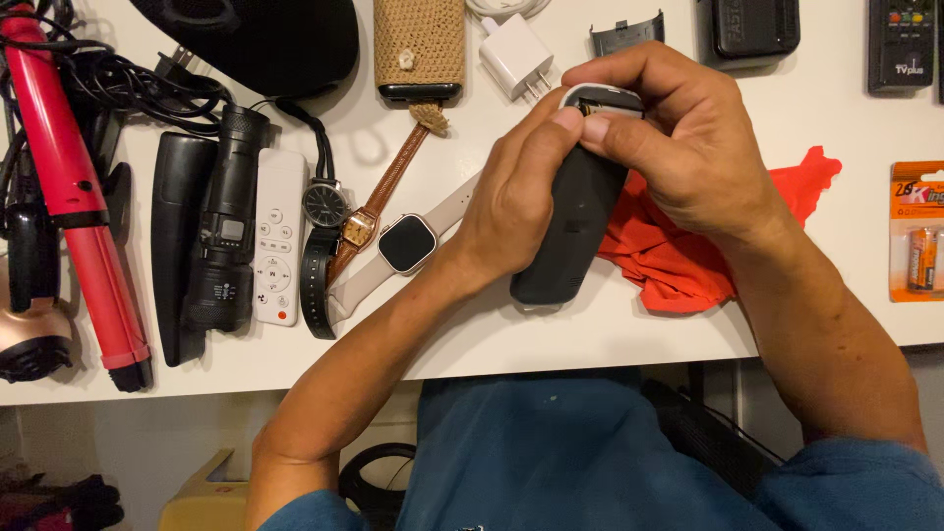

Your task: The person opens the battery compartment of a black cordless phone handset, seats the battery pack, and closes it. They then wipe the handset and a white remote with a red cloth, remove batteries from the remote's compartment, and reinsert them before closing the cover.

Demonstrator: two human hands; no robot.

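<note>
Dark grey remote [570,231] held over the near-middle of the white table [551,344], lying back-side up, long axis running near-to-far and tilted a bit right at the far end. Its far end is open, pale rim showing, battery bay partly visible between the fingers. Left hand [516,197] closed around the remote's left edge, thumb pressed at the open far end. Right hand [688,147] curled over the far end from the right, fingers bent down onto the bay, thumb on the side; both hands have hold of the same remote. Cannot tell what is inside the bay, fingers cover it.

Orange cloth [688,251] lies crumpled under and right of the remote, touching the right wrist area.

Packages and labelled things: battery blister pack [916,231] at the right edge, orange card with a clear bubble, flat on the table, well apart from the hands. Black remote [902,44] at far right with coloured buttons and a small white label. Black box [752,29] far, left of it, raised lettering. Loose dark battery cover [627,34] just far of the right hand. White charger plug [514,57] far, left of the cover. Knitted tan pouch [420,44] far centre.

Left of the hands: square smartwatch [407,243] on a pale strap, brown-strap watch [359,228], black round watch [323,205], white remote [277,236], black flashlight [228,221], red hair straightener [74,187] at far left.
</note>
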